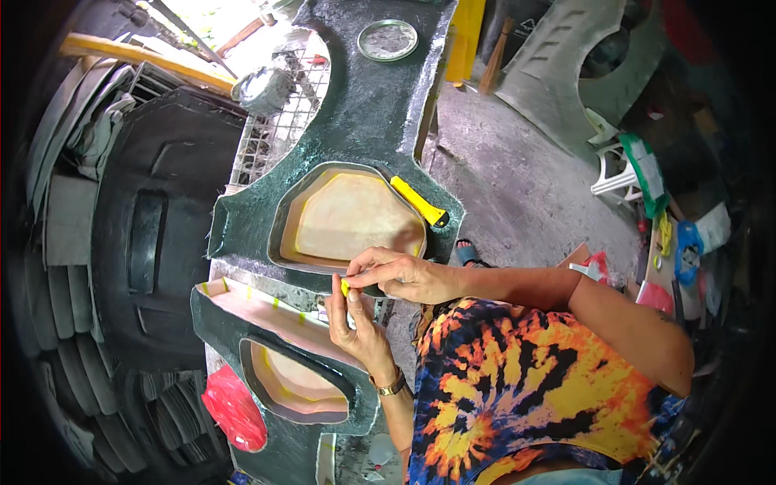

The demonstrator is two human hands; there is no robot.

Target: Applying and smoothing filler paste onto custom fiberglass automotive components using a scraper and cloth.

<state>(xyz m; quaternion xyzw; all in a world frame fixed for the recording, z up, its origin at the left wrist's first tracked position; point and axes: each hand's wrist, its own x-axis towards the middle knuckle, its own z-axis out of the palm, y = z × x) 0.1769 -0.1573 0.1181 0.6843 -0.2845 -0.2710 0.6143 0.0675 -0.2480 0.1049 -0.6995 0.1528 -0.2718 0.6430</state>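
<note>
My right hand (398,276) and my left hand (360,330), a watch on its wrist, meet in front of me. Both pinch a small yellow piece (345,287) at the fingertips; its kind is too small to make out. Just beyond them lies a large dark moulded panel (356,113) with a deep, rounded opening (343,212), pale inside with yellow along its lower edge. On that opening's right rim rests a yellow-handled utility knife (419,201). A second dark panel (311,376) with a similar opening sits nearer, left of my left hand.
A round metal lid (387,40) lies on the far end of the big panel. Beside it a tin (264,90) stands on a wire grid. A red plastic bag (234,408) is at the near left. Black panels (166,226) are stacked left; a grey fender (558,73) leans far right.
</note>
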